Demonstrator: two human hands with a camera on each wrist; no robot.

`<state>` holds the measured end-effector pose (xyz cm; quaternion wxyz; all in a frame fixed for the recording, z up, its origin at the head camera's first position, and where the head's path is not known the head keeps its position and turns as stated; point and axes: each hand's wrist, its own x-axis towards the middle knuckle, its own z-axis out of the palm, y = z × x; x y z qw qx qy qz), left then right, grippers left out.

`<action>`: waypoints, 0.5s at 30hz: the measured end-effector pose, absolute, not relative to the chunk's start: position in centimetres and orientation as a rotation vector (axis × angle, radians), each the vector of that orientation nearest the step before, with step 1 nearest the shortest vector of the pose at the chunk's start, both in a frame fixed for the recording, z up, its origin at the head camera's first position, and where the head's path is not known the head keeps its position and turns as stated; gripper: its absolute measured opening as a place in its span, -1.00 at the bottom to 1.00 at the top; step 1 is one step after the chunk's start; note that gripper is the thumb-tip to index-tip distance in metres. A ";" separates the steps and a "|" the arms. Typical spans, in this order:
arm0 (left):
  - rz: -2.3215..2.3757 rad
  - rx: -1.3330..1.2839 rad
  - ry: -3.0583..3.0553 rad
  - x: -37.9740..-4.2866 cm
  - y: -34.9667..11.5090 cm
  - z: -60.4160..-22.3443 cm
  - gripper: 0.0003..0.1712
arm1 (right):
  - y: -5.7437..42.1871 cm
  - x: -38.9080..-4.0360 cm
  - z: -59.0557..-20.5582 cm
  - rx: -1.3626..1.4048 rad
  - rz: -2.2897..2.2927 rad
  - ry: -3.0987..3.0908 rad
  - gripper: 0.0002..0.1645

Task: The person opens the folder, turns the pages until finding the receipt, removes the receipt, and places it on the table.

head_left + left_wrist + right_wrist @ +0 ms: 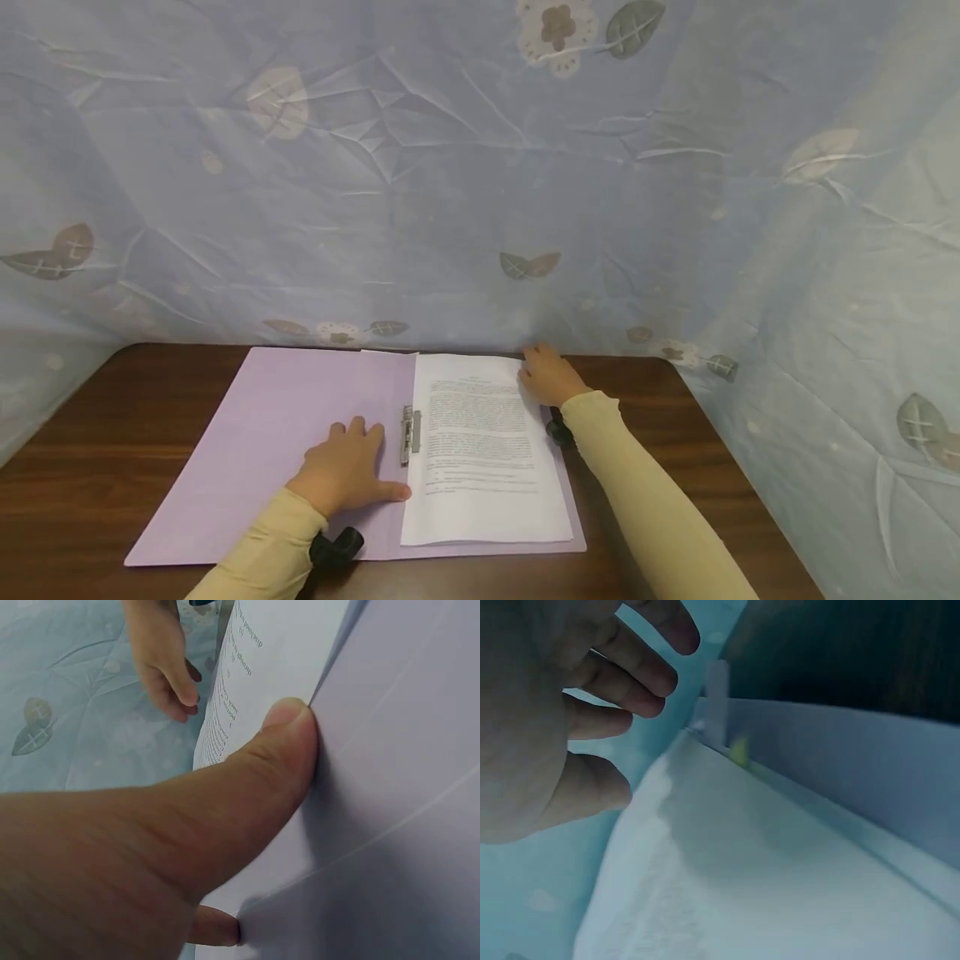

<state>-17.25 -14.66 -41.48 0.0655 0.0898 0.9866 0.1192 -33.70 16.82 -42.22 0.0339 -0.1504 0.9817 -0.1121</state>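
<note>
A light purple folder (300,433) lies spread on the table, a metal clip (407,435) along its middle. On its right half sits a stack of printed paper (480,508). My left hand (347,467) rests with spread fingers on the bare left cover. Its thumb (281,742) touches the paper's left edge near the bottom. My right hand (551,377) is by the paper's top right corner. In the right wrist view its fingers (641,675) are loosely bent and apart from the thumb, with nothing between them. Small tabs, one of them yellow (739,750), show at the folder's edge.
The dark wooden table (67,467) extends to both sides of the folder. A pale blue patterned sheet (450,208) hangs behind the table's back edge and along its sides. Black wrist devices (336,547) are worn on both wrists.
</note>
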 end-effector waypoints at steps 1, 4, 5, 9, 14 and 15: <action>0.358 0.271 2.980 -17.3 -14.6 -41.5 0.27 | 16.8 -33.8 -42.4 -0.461 -0.322 3.025 -0.37; 0.350 0.269 2.987 -17.3 -14.4 -41.5 0.26 | 16.9 -34.0 -42.8 -0.443 -0.269 3.036 -0.35; 0.348 0.265 2.988 -17.3 -14.3 -41.5 0.26 | 16.9 -34.0 -42.9 -0.436 -0.263 3.038 -0.35; 0.342 0.253 2.986 -17.3 -14.2 -41.5 0.24 | 17.1 -34.3 -43.3 -0.415 -0.271 3.035 -0.36; 0.333 0.241 2.978 -17.3 -14.3 -41.4 0.24 | 17.0 -34.6 -43.6 -0.443 -0.249 3.023 -0.57; 0.334 0.238 2.975 -17.2 -14.3 -41.4 0.25 | 17.0 -34.7 -43.6 -0.449 -0.235 3.019 -0.61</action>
